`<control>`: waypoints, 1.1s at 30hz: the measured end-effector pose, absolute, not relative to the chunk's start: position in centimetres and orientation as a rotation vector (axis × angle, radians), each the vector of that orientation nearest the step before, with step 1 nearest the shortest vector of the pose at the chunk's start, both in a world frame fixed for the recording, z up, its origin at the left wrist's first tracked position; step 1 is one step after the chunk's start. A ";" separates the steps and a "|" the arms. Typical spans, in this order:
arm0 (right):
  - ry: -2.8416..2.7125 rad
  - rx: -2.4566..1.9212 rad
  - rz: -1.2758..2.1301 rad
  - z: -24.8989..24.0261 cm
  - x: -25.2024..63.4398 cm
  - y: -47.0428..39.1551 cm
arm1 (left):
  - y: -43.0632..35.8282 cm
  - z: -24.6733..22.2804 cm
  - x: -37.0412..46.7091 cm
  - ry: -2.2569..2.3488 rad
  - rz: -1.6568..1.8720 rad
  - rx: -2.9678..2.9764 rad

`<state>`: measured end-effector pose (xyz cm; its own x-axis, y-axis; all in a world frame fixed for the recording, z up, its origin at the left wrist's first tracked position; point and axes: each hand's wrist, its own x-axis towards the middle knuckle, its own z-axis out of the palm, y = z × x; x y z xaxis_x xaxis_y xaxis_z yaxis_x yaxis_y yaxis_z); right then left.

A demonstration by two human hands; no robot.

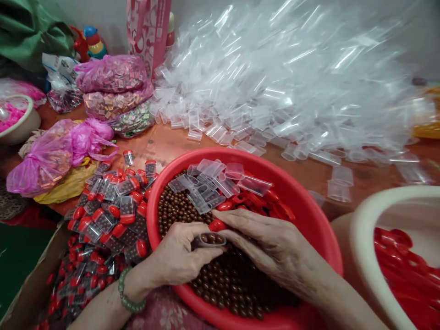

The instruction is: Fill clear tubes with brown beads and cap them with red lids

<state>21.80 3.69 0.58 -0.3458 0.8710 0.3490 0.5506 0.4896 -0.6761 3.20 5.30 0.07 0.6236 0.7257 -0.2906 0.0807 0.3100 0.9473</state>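
My left hand (178, 254), with a green bead bracelet at its wrist, grips a small clear plastic container (195, 241). Brown balls show inside the container's open mouth, which faces me. Between the fingertips of my right hand (275, 243) is a red cap (217, 225), just above that mouth. Both hands are over a red basin (328, 238). Loose brown balls (233, 284) cover much of its bottom, partly hidden by my right hand and forearm. Clear empty containers (211, 183) lie on the balls at the far side, beside loose red caps (256, 201).
Filled, red-capped containers (117, 215) are heaped left of the basin. A large pile of clear empty containers (275, 87) spreads behind it. Knotted pink bags (44, 156) lie at the left. On the right, a cream tub (360, 229) holds red plastic pieces (409, 275).
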 end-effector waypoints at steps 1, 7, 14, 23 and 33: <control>-2.037 -1.153 0.612 0.5 21.8 3.8 | 5.3 0.1 3.2 0.821 0.494 1.219; -1.814 -1.217 0.724 0.9 22.0 3.8 | 5.7 0.4 3.1 0.801 0.442 1.164; -1.900 -1.080 0.689 2.2 20.4 3.8 | 5.9 -0.3 3.0 0.706 0.408 1.096; -1.914 -1.238 0.574 0.7 23.9 2.8 | 6.1 0.0 2.6 0.769 0.387 1.081; -1.928 -1.217 0.587 0.9 22.0 2.9 | 6.2 0.0 2.6 0.767 0.445 0.926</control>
